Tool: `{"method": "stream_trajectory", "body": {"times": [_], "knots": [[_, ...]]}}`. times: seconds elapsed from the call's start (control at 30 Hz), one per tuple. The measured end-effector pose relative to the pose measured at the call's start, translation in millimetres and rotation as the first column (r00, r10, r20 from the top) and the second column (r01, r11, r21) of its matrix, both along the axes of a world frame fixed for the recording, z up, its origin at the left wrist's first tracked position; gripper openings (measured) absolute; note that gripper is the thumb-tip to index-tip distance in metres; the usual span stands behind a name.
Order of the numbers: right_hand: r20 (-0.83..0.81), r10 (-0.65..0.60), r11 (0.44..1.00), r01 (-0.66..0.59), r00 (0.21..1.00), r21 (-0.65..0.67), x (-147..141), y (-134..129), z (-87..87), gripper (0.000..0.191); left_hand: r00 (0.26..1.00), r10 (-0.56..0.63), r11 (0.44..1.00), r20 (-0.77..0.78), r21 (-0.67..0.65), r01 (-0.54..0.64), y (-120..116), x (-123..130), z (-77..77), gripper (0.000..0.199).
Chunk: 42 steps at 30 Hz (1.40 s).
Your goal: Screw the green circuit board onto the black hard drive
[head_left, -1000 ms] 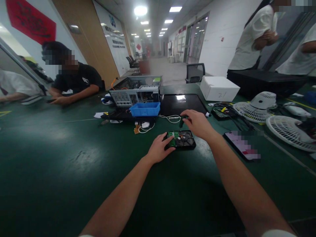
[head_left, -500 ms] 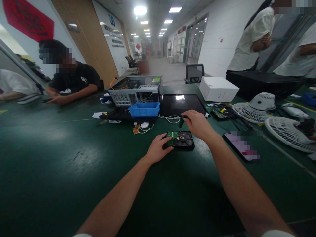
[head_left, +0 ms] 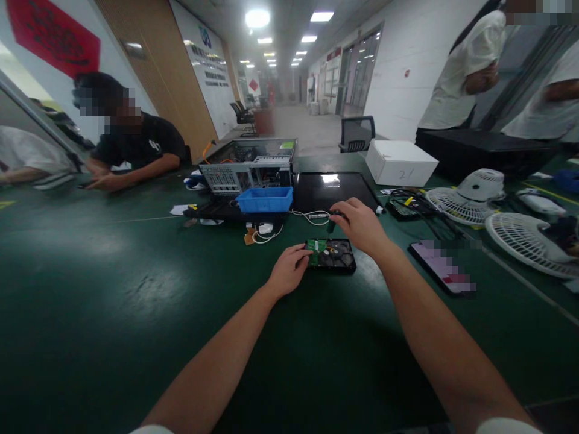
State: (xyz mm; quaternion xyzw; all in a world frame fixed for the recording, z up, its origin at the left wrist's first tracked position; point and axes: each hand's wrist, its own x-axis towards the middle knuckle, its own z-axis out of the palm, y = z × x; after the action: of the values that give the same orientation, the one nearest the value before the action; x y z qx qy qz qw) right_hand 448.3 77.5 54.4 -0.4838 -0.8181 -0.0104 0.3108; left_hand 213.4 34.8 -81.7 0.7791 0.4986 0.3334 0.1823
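A hard drive [head_left: 337,256] lies flat on the green table with its green circuit board facing up. At its left end is my left hand [head_left: 289,269], closed on the edge, with a fingertip on the board. Pinched in the fingers of my right hand [head_left: 359,223] is a screwdriver [head_left: 332,225] with a dark handle, held upright above the drive's far side. Its thin tip is too small to make out, so I cannot tell whether it touches a screw.
Beyond the drive stand a blue bin [head_left: 265,201], an opened computer case [head_left: 248,167] and a dark flat panel [head_left: 335,190]. A phone [head_left: 441,267], white fans [head_left: 474,193] and a white box [head_left: 400,163] are on the right. A person [head_left: 136,144] sits across at left.
The screwdriver and my right hand have shifted slightly left. My left thumb has drawn back from the drive's near edge toward the fingers. The drive stays in place.
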Motion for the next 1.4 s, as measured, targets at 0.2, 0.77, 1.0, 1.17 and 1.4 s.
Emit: {"method": "stream_trajectory", "body": {"times": [0.2,0.77,1.0,1.17,1.4], "knots": [[-0.022,-0.027,0.997,0.026,0.999,-0.067,-0.9,0.4,-3.3,0.025,1.0,0.009,1.0,-0.006,-0.018,-0.009,-0.9,-0.4,2.5,0.031],[-0.01,-0.04,0.974,0.036,0.999,-0.222,-11.9,-0.4,-9.0,0.033,1.0,0.001,1.0,-0.005,-0.025,-0.001,-1.2,-1.3,4.4,0.031],[0.044,-0.097,0.988,0.101,0.994,-0.12,-10.3,2.9,-13.5,0.032,1.0,-0.005,1.0,0.001,0.0,0.005,-0.1,-1.5,0.9,0.031],[0.042,-0.088,0.992,0.092,0.995,-0.083,-9.4,2.4,-14.6,0.033,1.0,0.001,1.0,-0.005,-0.006,-0.001,-1.8,-1.5,3.9,0.031],[-0.007,0.005,1.0,-0.005,1.0,-0.006,-7.2,1.9,-13.4,0.032,1.0,0.007,1.0,-0.002,-0.019,-0.007,-0.1,-1.3,1.3,0.031]]}}
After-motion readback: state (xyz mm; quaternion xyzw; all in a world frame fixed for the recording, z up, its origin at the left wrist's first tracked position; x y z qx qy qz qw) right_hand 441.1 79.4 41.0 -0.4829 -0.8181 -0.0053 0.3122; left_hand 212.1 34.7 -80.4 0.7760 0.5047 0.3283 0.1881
